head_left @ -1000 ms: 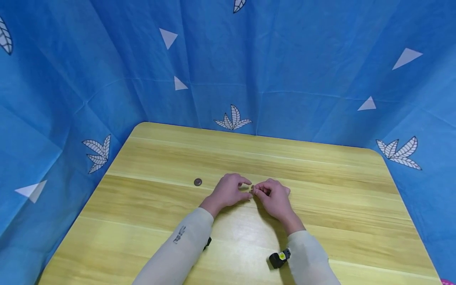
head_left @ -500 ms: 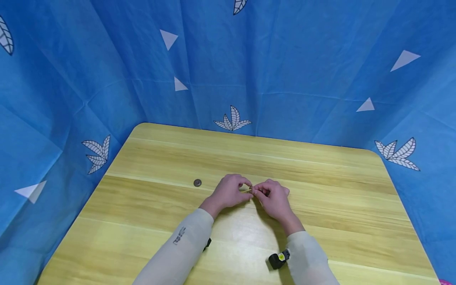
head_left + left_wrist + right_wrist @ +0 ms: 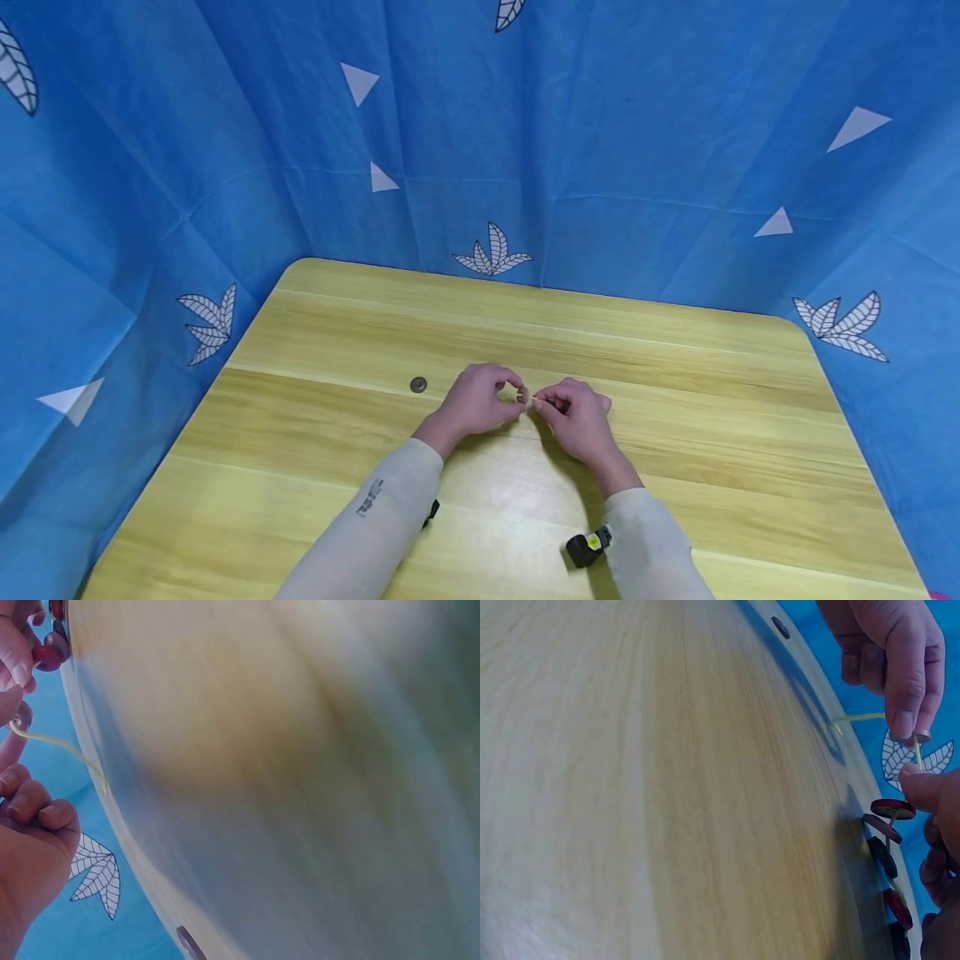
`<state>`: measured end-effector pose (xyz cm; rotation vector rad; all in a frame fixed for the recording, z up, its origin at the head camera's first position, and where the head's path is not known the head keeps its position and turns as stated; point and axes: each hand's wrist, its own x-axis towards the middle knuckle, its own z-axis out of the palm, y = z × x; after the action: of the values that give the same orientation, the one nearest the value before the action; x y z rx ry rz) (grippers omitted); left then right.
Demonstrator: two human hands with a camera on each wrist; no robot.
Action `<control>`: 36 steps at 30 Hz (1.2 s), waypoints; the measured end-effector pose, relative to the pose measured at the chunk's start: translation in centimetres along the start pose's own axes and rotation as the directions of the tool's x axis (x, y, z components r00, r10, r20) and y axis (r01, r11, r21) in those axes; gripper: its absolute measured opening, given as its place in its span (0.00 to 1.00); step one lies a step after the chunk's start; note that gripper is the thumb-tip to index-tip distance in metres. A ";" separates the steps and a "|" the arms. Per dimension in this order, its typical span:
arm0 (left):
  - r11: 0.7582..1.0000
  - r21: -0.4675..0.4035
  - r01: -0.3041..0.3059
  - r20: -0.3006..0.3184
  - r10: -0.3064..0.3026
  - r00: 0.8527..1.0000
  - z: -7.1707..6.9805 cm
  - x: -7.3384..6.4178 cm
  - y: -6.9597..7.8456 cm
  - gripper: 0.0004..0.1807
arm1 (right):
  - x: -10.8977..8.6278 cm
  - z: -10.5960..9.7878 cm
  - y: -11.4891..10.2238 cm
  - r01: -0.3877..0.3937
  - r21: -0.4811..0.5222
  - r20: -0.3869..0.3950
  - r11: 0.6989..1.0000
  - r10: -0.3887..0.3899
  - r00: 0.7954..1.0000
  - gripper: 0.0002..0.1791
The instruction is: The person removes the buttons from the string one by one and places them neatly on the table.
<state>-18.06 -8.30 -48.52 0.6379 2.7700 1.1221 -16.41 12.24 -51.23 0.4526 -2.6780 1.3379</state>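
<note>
A: What does each grip hold?
B: The left hand (image 3: 482,402) pinches a small disc (image 3: 923,736) threaded on a yellow cord (image 3: 61,743); the right hand (image 3: 582,421) pinches the cord just beside it.
A: The other discs?
B: Strung discs (image 3: 883,857) beside the right hand; a loose disc (image 3: 418,384) on the table (image 3: 315,433).
</note>
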 end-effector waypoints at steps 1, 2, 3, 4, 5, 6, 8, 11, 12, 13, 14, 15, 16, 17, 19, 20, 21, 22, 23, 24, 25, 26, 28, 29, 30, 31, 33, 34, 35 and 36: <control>1.000 -0.002 0.005 0.000 -0.005 1.000 -0.1 0.0 -0.1 0.05 | 0.0 0.0 0.0 0.000 -0.002 0.002 1.000 0.000 1.000 0.03; 1.000 -0.002 0.010 0.002 -0.010 1.000 -0.1 -0.1 -0.1 0.05 | 0.0 -0.1 0.0 0.000 -0.003 0.003 1.000 0.000 1.000 0.03; 1.000 -0.004 0.015 0.002 -0.015 1.000 -0.2 -0.1 -0.2 0.05 | 0.0 -0.1 -0.1 0.001 -0.004 0.004 1.000 -0.001 1.000 0.02; 1.000 -0.005 0.021 0.003 -0.021 1.000 -0.3 -0.2 -0.3 0.06 | 0.0 -0.1 -0.1 0.000 -0.004 0.006 1.000 0.000 1.000 0.02; 1.000 -0.003 0.024 0.003 -0.024 1.000 -0.4 -0.2 -0.3 0.06 | 0.0 -0.2 -0.1 -0.001 -0.003 0.007 1.000 0.001 1.000 0.02; 1.000 -0.006 0.028 0.004 -0.028 1.000 -0.5 -0.3 -0.4 0.06 | 0.0 -0.2 -0.2 -0.001 0.000 0.007 1.000 0.001 1.000 0.02; 0.999 -0.008 0.036 0.004 -0.036 0.999 -0.6 -0.3 -0.5 0.06 | 0.0 -0.3 -0.2 -0.003 0.004 0.007 1.000 0.003 1.000 0.02; 0.999 -0.013 0.046 -0.003 -0.046 0.999 -0.9 -0.5 -0.6 0.06 | 0.1 -0.3 -0.4 -0.005 0.010 0.006 1.000 0.005 1.000 0.02; 0.999 -0.012 0.049 -0.007 -0.049 0.999 -1.0 -0.5 -0.7 0.06 | 0.1 -0.3 -0.4 -0.005 0.012 0.006 1.000 0.005 1.000 0.02; 0.999 -0.012 0.052 -0.012 -0.052 0.999 -1.1 -0.6 -0.8 0.06 | 0.1 -0.3 -0.4 -0.006 0.012 0.006 1.000 0.005 1.000 0.02; 0.998 -0.014 0.056 -0.016 -0.056 0.998 -1.1 -0.6 -0.9 0.06 | 0.1 -0.3 -0.5 -0.006 0.012 0.006 1.000 0.006 1.000 0.02; 0.998 -0.016 0.056 -0.020 -0.056 0.998 -1.2 -0.6 -0.9 0.07 | 0.1 -0.3 -0.5 -0.006 0.011 0.006 1.000 0.006 1.000 0.02; 0.998 -0.016 0.055 -0.023 -0.056 0.998 -1.3 -0.7 -1.1 0.07 | 0.1 -0.3 -0.5 -0.006 0.012 0.006 1.000 0.006 1.000 0.02; 0.998 -0.018 0.057 -0.025 -0.058 0.998 -1.3 -0.7 -1.2 0.07 | 0.1 -0.3 -0.5 -0.007 0.011 0.006 1.000 0.007 1.000 0.02; 0.998 -0.025 0.061 -0.027 -0.061 0.998 -1.4 -0.8 -1.3 0.07 | 0.1 -0.3 -0.4 -0.008 0.011 0.005 1.000 0.007 1.000 0.03; 0.998 -0.028 0.063 -0.028 -0.064 0.998 -1.5 -0.9 -1.4 0.07 | 0.1 -0.3 -0.4 -0.007 0.011 0.005 1.000 0.007 1.000 0.03; 0.997 -0.030 0.067 -0.029 -0.068 0.997 -1.6 -0.9 -1.4 0.07 | 0.1 -0.3 -0.5 -0.006 0.013 0.003 1.000 0.006 1.000 0.03; 0.997 -0.033 0.072 -0.029 -0.073 0.997 -1.6 -0.9 -1.5 0.07 | 0.1 -0.3 -0.5 -0.004 0.015 0.001 1.000 0.004 1.000 0.03; 0.997 -0.036 0.075 -0.031 -0.076 0.997 -1.7 -1.0 -1.6 0.07 | 0.1 -0.3 -0.5 -0.002 0.016 0.001 1.000 0.002 1.000 0.03; 0.996 -0.039 0.074 -0.035 -0.076 0.997 -1.7 -1.0 -1.6 0.07 | 0.1 -0.3 -0.5 -0.001 0.017 -0.001 1.000 0.001 1.000 0.02; 0.996 -0.042 0.072 -0.037 -0.074 0.997 -1.8 -1.1 -1.7 0.07 | 0.1 -0.3 -0.4 -0.001 0.018 -0.001 1.000 0.001 1.000 0.02; 0.997 -0.041 0.072 -0.041 -0.074 0.996 -1.8 -1.1 -1.7 0.07 | 0.1 -0.3 -0.4 -0.001 0.020 -0.003 1.000 0.001 1.000 0.02; 0.997 -0.045 0.068 -0.049 -0.071 0.996 -1.9 -1.2 -1.9 0.07 | 0.1 -0.3 -0.5 -0.004 0.021 -0.002 1.000 0.004 1.000 0.02; 0.997 -0.049 0.065 -0.054 -0.067 0.996 -2.0 -1.3 -1.9 0.07 | 0.1 -0.3 -0.5 -0.007 0.021 0.000 1.000 0.007 1.000 0.02; 0.996 -0.056 0.063 -0.059 -0.066 0.996 -2.1 -1.3 -2.0 0.07 | 0.1 -0.4 -0.5 -0.010 0.020 0.003 1.000 0.010 1.000 0.02; 0.996 -0.060 0.065 -0.063 -0.068 0.996 -2.2 -1.4 -2.0 0.07 | 0.1 -0.4 -0.5 -0.013 0.019 0.005 1.000 0.013 1.000 0.02; 0.995 -0.068 0.075 -0.066 -0.080 0.995 -2.3 -1.5 -2.1 0.07 | 0.1 -0.4 -0.5 -0.019 0.017 0.010 1.000 0.018 1.000 0.02; 0.994 -0.072 0.081 -0.066 -0.086 0.994 -2.4 -1.6 -2.1 0.08 | 0.1 -0.4 -0.5 -0.021 0.015 0.013 1.000 0.021 1.000 0.02; 0.993 -0.074 0.088 -0.066 -0.093 0.994 -2.5 -1.7 -2.2 0.08 | 0.1 -0.4 -0.5 -0.023 0.014 0.015 1.000 0.023 1.000 0.02; 0.993 -0.074 0.094 -0.066 -0.099 0.993 -2.6 -1.7 -2.2 0.08 | 0.1 -0.4 -0.6 -0.023 0.013 0.014 1.000 0.023 1.000 0.02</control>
<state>-17.83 -12.09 -48.25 0.4606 2.7702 1.2385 -16.30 12.20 -50.58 0.4353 -2.6955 1.3640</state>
